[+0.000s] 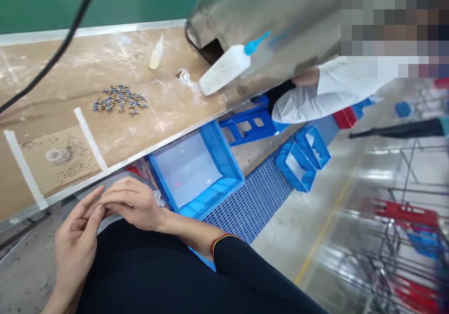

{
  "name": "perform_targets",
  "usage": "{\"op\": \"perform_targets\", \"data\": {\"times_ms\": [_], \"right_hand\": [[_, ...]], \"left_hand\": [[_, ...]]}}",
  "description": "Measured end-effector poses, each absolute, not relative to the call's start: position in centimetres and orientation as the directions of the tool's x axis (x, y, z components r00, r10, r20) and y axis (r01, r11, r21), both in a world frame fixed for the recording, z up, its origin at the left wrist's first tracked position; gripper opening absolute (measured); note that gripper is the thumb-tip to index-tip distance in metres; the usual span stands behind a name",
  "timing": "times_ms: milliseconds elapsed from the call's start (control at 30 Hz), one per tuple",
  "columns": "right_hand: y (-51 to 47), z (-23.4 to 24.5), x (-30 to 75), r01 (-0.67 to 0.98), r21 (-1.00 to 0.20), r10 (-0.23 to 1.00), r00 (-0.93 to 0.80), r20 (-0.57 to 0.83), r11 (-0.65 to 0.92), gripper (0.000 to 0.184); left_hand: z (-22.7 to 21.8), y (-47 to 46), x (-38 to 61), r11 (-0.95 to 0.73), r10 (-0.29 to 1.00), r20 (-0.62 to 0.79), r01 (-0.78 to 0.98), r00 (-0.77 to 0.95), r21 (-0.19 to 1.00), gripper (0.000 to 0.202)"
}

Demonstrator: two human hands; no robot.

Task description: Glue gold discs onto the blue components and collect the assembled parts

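Note:
My left hand (pixel 75 239) and my right hand (pixel 135 202) meet over my lap, below the edge of the workbench (pixel 147 113). The left fingers are stretched toward the right hand. My right fingers are curled and pressed against the left fingertips; whether anything small sits between them I cannot make out. On the bench above lies a heap of several small blue and brass parts (pixel 119 99), apart from both hands.
A white squeeze bottle with a blue nozzle (pixel 228 66) and a small yellowish bottle (pixel 156 54) lie on the bench. A blue bin (pixel 210 197) stands under the bench edge, more blue bins (pixel 303 157) beyond. Another person's white sleeve (pixel 326 94) is at right. A black cable (pixel 56 52) crosses top left.

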State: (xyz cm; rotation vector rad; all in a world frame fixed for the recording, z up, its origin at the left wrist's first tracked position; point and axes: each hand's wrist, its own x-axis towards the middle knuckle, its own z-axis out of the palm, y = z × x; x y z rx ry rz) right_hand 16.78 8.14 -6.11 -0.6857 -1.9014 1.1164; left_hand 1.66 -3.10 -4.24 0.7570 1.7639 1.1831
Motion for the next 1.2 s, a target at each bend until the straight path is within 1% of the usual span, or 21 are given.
{"op": "perform_targets", "data": {"times_ms": [67,133,167,233,267,300,367,433,533,633,800,900,1033,1133,1200], "right_hand": [[8.5,-6.9,19.0,0.004,-0.926,0.839,-0.426,0.339,0.377,0.028],[9.8,-8.5,21.6,0.027,-0.963,0.934,-0.253,0.252,0.267,0.016],[10.8,-9.7,22.9,0.080,-0.980,0.973,-0.157,0.166,0.180,0.014],[13.5,-12.7,25.7,0.212,-0.976,0.999,-0.013,-0.041,-0.038,0.017],[15.0,-14.3,26.9,0.282,-0.949,0.990,0.015,-0.141,-0.139,0.020],[16.3,-16.0,27.9,0.324,-0.924,0.978,0.021,-0.206,-0.202,0.022],[18.5,-19.2,29.0,0.369,-0.892,0.959,-0.001,-0.283,-0.263,0.021],[19.7,-21.8,29.0,0.392,-0.875,0.945,-0.036,-0.325,-0.286,0.019],[20.0,-24.0,27.6,0.439,-0.846,0.926,-0.078,-0.370,-0.302,0.022],[19.7,-24.9,26.2,0.491,-0.813,0.911,-0.086,-0.402,-0.313,0.025],[19.4,-25.5,25.4,0.544,-0.777,0.895,-0.099,-0.435,-0.318,0.012],[19.3,-25.6,25.4,0.535,-0.783,0.893,-0.108,-0.437,-0.318,0.004],[19.3,-25.0,25.5,0.495,-0.808,0.909,-0.080,-0.410,-0.321,0.009],[19.0,-23.9,25.7,0.444,-0.846,0.932,-0.061,-0.358,-0.296,0.012],[18.6,-22.8,26.1,0.398,-0.877,0.950,-0.041,-0.310,-0.270,0.011]], "left_hand": [[-3.7,-2.5,2.3,0.402,0.868,-0.383,-0.008,-0.317,0.916,0.059],[-3.4,-1.8,2.9,0.460,0.863,-0.452,-0.021,-0.226,0.888,0.068],[-3.3,-1.6,3.0,0.484,0.853,-0.476,-0.017,-0.214,0.875,0.070],[-3.3,-1.3,3.1,0.523,0.829,-0.507,0.006,-0.238,0.852,0.074],[-3.4,-1.2,3.1,0.538,0.816,-0.516,0.018,-0.260,0.843,0.076],[-3.4,-1.1,3.0,0.552,0.805,-0.523,0.031,-0.280,0.833,0.078],[-3.3,-1.0,2.7,0.579,0.789,-0.540,0.060,-0.294,0.813,0.081],[-3.0,-0.8,2.5,0.596,0.779,-0.546,0.094,-0.307,0.797,0.082],[-2.3,-0.5,2.5,0.612,0.766,-0.547,0.122,-0.337,0.782,0.083],[-2.0,-0.2,2.8,0.627,0.751,-0.558,0.117,-0.353,0.770,0.086],[-2.5,-0.4,2.9,0.644,0.750,-0.590,0.130,-0.298,0.753,0.086],[-2.7,-0.7,2.5,0.631,0.764,-0.586,0.127,-0.269,0.765,0.083],[-3.3,-1.3,1.9,0.606,0.784,-0.570,0.110,-0.245,0.788,0.080],[-3.7,-1.7,1.6,0.595,0.788,-0.561,0.078,-0.252,0.800,0.079],[-4.0,-2.1,1.5,0.586,0.792,-0.560,0.045,-0.244,0.809,0.079]]}}
